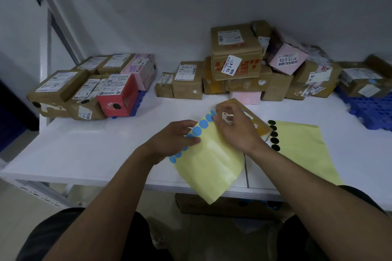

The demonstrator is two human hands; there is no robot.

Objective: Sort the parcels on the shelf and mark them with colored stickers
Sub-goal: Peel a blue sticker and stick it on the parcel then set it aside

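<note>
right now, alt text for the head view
A left hand and right hand hold a yellow sheet of blue stickers over a white shelf, the right pinching its top edge. Parcels sit behind; a sheet of black stickers lies beside it.

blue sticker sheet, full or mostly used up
Mostly used up: the blue sticker sheet shows only one row of blue dots along its left edge; the visible rest is bare yellow backing.

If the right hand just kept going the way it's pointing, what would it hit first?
Probably the small brown parcel just beyond the right hand, whose fingers pinch the top edge of the yellow sticker sheet. Depth is unclear.
</note>
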